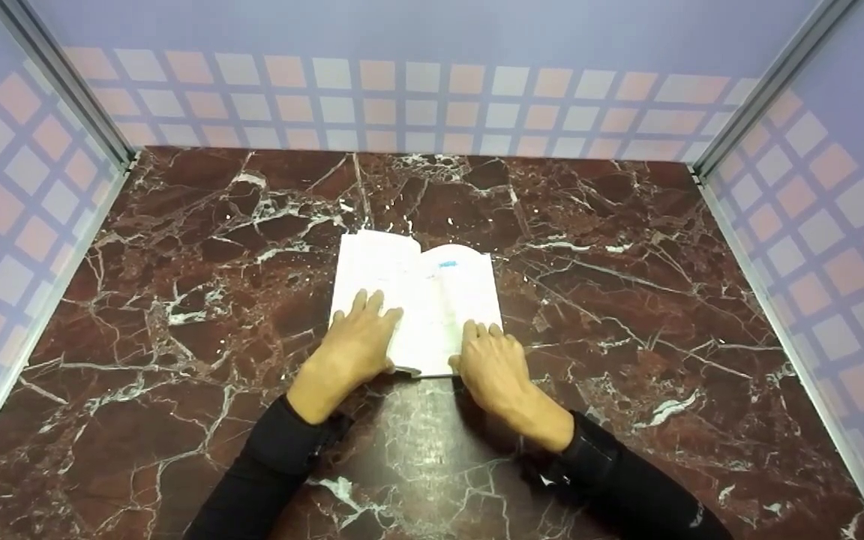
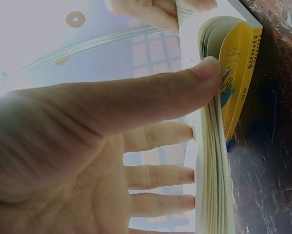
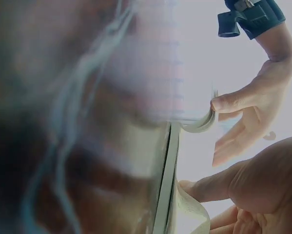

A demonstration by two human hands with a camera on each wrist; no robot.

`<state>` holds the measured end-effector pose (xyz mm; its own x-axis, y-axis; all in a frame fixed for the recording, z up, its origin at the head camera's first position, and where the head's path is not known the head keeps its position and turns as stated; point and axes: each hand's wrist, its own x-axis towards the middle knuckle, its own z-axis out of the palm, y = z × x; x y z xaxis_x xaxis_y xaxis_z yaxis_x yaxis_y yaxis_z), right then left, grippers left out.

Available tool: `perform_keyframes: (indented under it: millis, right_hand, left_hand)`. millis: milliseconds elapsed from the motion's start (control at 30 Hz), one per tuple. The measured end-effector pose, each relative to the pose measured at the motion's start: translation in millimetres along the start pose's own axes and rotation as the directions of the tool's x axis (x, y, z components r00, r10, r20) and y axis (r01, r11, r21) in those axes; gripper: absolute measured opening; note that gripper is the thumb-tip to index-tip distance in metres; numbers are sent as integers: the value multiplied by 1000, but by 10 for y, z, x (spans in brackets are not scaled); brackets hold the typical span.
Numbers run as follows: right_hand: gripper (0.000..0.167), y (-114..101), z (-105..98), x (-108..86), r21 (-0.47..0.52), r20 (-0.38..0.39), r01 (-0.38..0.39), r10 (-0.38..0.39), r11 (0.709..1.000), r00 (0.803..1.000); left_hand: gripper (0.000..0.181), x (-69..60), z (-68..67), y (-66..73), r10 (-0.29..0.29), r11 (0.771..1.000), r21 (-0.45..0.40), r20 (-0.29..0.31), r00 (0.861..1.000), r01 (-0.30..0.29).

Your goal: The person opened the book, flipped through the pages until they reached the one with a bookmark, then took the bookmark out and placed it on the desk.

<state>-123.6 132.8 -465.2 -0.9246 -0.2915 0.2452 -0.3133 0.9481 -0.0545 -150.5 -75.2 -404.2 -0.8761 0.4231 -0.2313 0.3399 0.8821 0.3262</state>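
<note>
An open book (image 1: 432, 300) lies on the table, its white pages facing up and too bright to read, apart from a small blue mark on the right page. My left hand (image 1: 357, 337) rests on the left page, fingers straight and spread. In the left wrist view its thumb (image 2: 160, 95) touches the lower page edges, beside a yellow cover (image 2: 241, 58) with a drawing. The right hand (image 1: 496, 367) presses the lower part of the right page, fingers close together. Seen from the right wrist, that thumb (image 3: 209, 187) touches the page near the lower edge, where paper bulges.
The table (image 1: 177, 420) has a dark red marbled top with white veins and a glossy reflection in front of the book. Upright panels with pink and white squares, such as the back wall (image 1: 432, 97), enclose it at the back and both sides.
</note>
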Motion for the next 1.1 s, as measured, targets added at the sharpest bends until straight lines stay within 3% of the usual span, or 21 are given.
perform_keyframes:
  millis: [167,333,467,533,700,833,967,1033,1100]
  right_hand:
    - [40,37,-108,27,201,28,23,-29,979,999]
    - [57,57,-194,64,444,67,-45,16,895,998]
    - [56,71,-214,99,606,47,-81,66,791,997]
    - [56,78,-221,124,682,25,-89,99,726,995]
    - [70,108,-239,175,800,-7,-118,205,588,979]
    - [74,148,-268,204,836,31,-181,286,518,958]
    - [60,184,-292,245,852,124,-277,343,444,931]
    - [51,199,-287,264,881,169,-296,338,369,926]
    - [45,212,-265,284,918,209,-297,315,263,926]
  left_hand:
    - [74,-2,6,-1,8,1000,5,-13,1000,-8]
    - [75,-8,4,-3,10,1000,-4,-18,1000,-10]
    - [77,-10,-3,-2,2,1000,-8,1,1000,-2]
    - [78,-10,-7,1,-2,1000,-12,9,1000,2]
    - [78,-7,-13,6,-3,1000,-8,18,1000,3]
    - [77,-8,-11,3,4,1000,3,16,1000,-4]
    - [77,-15,-15,-2,15,1000,9,12,1000,-15]
    - [78,-19,-21,-5,18,1000,10,14,1000,-18]
    - [79,-21,-25,-14,22,1000,8,9,1000,-22]
